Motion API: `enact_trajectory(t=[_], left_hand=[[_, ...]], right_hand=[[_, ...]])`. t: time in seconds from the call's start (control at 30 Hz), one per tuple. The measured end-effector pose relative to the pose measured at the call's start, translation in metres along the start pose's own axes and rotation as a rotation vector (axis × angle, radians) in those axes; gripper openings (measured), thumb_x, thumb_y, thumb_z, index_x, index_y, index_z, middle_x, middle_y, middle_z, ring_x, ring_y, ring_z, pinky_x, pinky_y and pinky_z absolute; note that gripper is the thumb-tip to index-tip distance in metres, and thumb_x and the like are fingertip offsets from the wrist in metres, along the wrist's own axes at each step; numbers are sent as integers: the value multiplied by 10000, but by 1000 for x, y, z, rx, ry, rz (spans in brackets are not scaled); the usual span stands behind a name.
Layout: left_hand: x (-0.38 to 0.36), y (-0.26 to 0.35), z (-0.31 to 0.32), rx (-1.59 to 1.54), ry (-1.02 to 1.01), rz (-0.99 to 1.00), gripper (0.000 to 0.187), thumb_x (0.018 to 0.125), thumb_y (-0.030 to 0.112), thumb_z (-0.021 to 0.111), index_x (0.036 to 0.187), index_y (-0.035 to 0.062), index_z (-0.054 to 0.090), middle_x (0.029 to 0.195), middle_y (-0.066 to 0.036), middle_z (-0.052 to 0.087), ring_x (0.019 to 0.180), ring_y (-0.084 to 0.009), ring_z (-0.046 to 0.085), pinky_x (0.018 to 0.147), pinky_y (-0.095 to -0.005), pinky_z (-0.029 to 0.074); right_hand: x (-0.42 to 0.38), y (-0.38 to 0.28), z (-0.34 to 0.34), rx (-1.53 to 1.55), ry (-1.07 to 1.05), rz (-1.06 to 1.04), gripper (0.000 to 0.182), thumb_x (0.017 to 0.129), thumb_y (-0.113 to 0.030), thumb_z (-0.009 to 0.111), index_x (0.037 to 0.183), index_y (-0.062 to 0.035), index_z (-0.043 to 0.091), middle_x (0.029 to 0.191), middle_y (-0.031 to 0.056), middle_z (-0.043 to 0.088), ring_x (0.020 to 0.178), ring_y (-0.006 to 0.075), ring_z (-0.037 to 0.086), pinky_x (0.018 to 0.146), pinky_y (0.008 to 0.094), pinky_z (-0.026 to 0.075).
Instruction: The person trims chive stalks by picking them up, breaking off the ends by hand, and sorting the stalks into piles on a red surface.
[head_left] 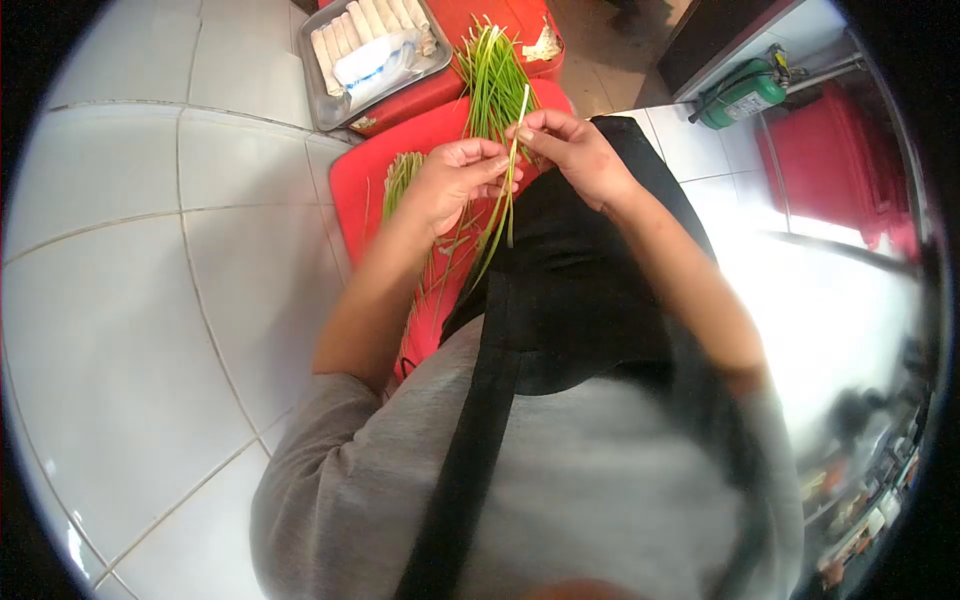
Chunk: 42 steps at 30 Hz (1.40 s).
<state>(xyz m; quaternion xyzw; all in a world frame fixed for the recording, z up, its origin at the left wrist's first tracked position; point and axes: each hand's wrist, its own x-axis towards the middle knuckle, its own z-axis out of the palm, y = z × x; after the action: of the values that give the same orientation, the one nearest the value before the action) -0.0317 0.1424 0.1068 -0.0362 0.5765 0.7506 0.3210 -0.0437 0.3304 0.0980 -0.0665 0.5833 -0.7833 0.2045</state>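
Left hand: its grip (465, 182) pinches the held green stalks between thumb and fingers, around their middle.
Right hand: its grip (568, 152) also grasps those stalks, thumb and finger closed on them just above the left hand.
Held stalks: the few green stalks (491, 240) are in both hands, above the red counter (350, 190) and beside the black apron (560, 290); a pale end points up, and thin green ends hang below the fingers.
Larger bunch: green stalks (488, 85) reach across the counter's far edge.
Smaller bunch: green stalks (402, 178) lie near the counter's left edge.
Loose pieces: thin strands (440, 262) lie scattered toward the counter's near edge.
Beyond the far edge: a metal tray (335, 113) of pale rolls (350, 40) and a white plastic bag (375, 62).
Floor side: a green extinguisher (745, 95), far right.
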Motion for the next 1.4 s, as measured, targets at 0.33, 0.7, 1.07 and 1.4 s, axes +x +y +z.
enact_trajectory(t=[0.33,0.7,1.07,1.4], left_hand=[[-6,2,14,375,172,155,109,843,101,578,899,7,588,790,-42,632,695,-84,585,638,-209,448],[-1,-7,-4,560,306,240,72,798,55,601,815,-14,601,684,-58,629,636,-95,607,590,-222,473],[0,-6,-3,288,197,139,109,857,78,541,926,-6,538,737,-61,603,599,-103,572,533,-214,462],[1,-13,21,508,130,108,131,895,125,480,913,26,565,708,-4,551,606,-61,500,565,-193,411]], right_hand=[[-5,14,-2,-309,54,-69,180,801,-179,650,870,-13,634,785,8,622,699,55,521,650,224,427],[1,2,-31,-388,159,-82,127,823,-140,604,853,-20,630,793,-9,611,758,40,517,702,215,417],[-9,-29,-59,442,291,-35,119,861,-119,460,958,-64,500,616,-24,366,500,94,351,473,260,356],[-6,10,-1,44,167,192,127,790,-172,642,861,-70,616,687,-18,580,468,29,389,407,177,282]])
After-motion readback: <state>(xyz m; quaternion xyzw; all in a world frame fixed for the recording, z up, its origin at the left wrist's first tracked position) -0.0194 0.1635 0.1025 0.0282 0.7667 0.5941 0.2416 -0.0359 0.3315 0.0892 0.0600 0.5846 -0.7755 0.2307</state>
